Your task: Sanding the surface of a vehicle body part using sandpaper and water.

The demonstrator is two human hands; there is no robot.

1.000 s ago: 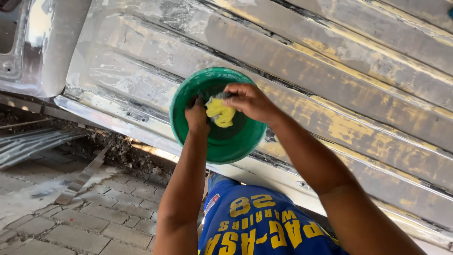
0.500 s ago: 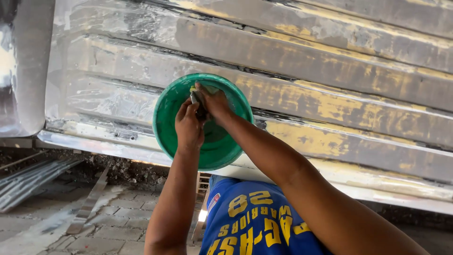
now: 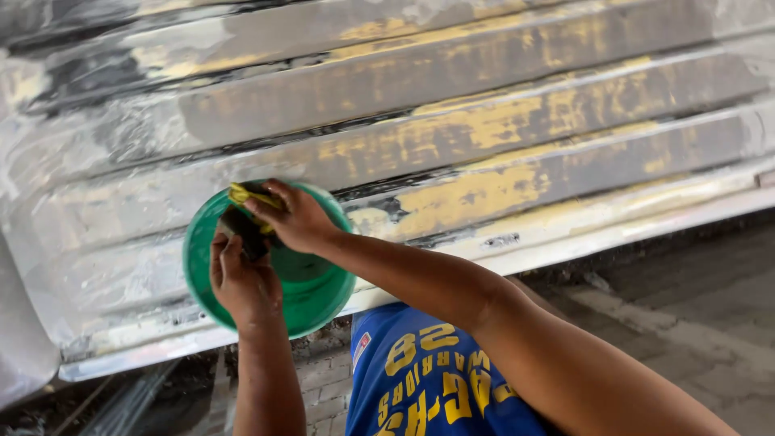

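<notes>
Your left hand [image 3: 242, 282] grips the near rim of a green bowl [image 3: 315, 299], holding it against a ribbed metal panel [image 3: 484, 121] with patches of yellow paint. Your right hand [image 3: 295, 218] is closed on a yellow cloth [image 3: 246, 195] at the bowl's upper rim.

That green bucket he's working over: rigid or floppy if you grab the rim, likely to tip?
The green bucket looks like thin moulded plastic: probably light, with a rim that flexes a little. It seems propped by the left hand rather than set flat, so it could tip if let go. The right hand holds a yellow-and-dark pad over it; a wet wall may be slippery.
</notes>
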